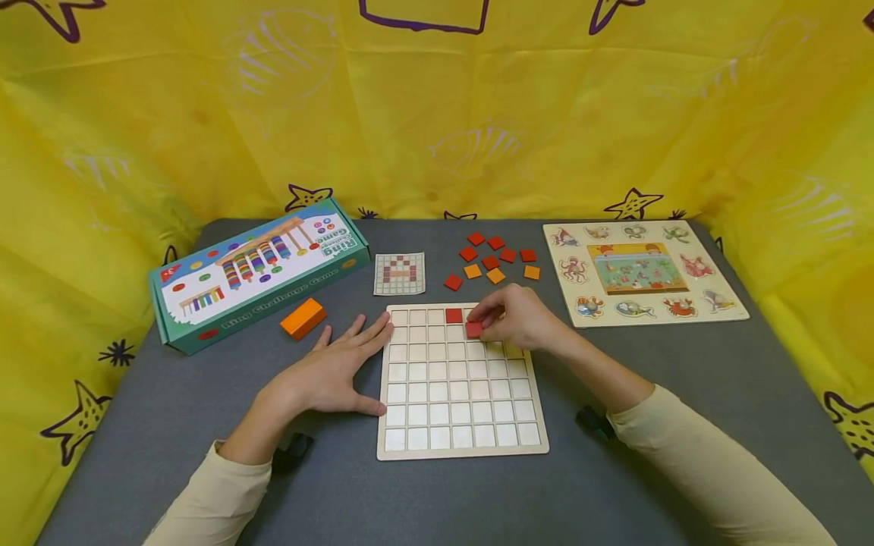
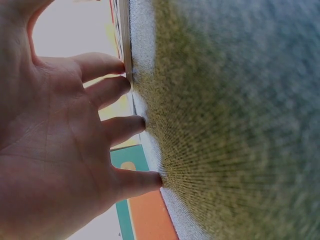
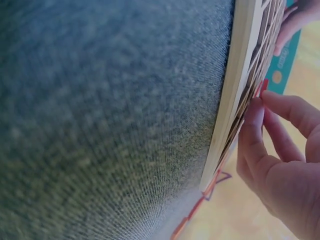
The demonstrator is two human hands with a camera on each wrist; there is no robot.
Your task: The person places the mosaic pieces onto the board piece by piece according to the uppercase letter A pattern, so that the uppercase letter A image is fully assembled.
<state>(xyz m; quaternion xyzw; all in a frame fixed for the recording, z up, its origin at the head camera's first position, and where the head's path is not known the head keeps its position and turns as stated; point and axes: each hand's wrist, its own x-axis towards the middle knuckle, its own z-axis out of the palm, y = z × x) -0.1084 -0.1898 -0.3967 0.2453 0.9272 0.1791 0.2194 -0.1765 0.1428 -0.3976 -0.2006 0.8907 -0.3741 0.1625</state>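
A wooden grid board [image 1: 437, 392] lies on the grey table, with one red tile [image 1: 454, 315] in its top row. The right hand [image 1: 522, 318] pinches another red tile [image 1: 474, 330] between thumb and fingers over the second row, just right of the first; in the right wrist view this hand [image 3: 285, 155] holds the red tile [image 3: 264, 87] by its edge, slightly tilted. Fingers spread, the left hand [image 1: 334, 371] touches the board's left edge. The left wrist view shows the left hand's [image 2: 65, 130] palm and extended fingers. A pattern card [image 1: 399, 274] lies behind the board.
Loose red tiles [image 1: 507, 255] and orange tiles [image 1: 495, 277] lie behind the board. A green game box [image 1: 259, 273] and an orange block [image 1: 303, 318] are at the left. To the right is a sea-animal puzzle board [image 1: 567, 303]. A yellow curtain [image 1: 437, 114] hangs around the table.
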